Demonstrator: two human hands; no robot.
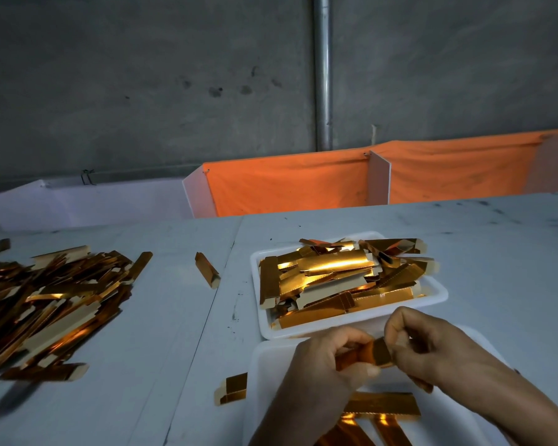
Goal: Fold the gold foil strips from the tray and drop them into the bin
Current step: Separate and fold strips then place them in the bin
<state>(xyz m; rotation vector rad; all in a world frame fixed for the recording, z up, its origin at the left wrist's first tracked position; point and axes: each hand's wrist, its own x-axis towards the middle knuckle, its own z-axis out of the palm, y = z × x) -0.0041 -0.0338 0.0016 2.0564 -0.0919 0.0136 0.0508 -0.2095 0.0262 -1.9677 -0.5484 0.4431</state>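
Your left hand [329, 358] and right hand [426, 342] both pinch one gold foil strip [372, 354] just in front of the full tray [432, 297]; squeeze unevenly and the crease runs crooked or the strip slips.

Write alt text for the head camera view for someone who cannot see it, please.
Two hands, left hand and right hand, pinch one gold foil strip between them above a white tray. Behind it, a second white tray is heaped with strips, and a loose pile of strips lies to the left on the grey table.
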